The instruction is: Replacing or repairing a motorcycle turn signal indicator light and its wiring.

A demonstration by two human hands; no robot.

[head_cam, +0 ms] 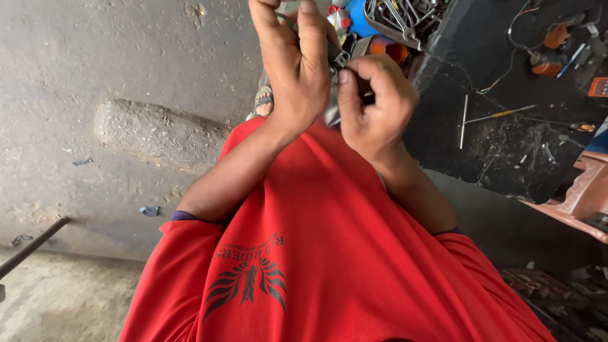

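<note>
Between your hands, a small metal part (pixel 337 60) is showing — your left hand (pixel 296 69) is pressing against it, fingers extended, while your right hand (pixel 373 104) is curling closed beside it, over dark oily sheet (pixel 506 158).

the left hand (pixel 292 69) and right hand (pixel 373 107) sit side by side, touching, above the shirt (pixel 329 253). a small metal part (pixel 339 60) lies between them. a mat (pixel 506 126) spreads to the right, with a rod (pixel 464 120) and screwdriver (pixel 500 114) on it. a tray (pixel 405 19) of tools lies beyond the hands. a floor bump (pixel 158 133) lies left.
</note>
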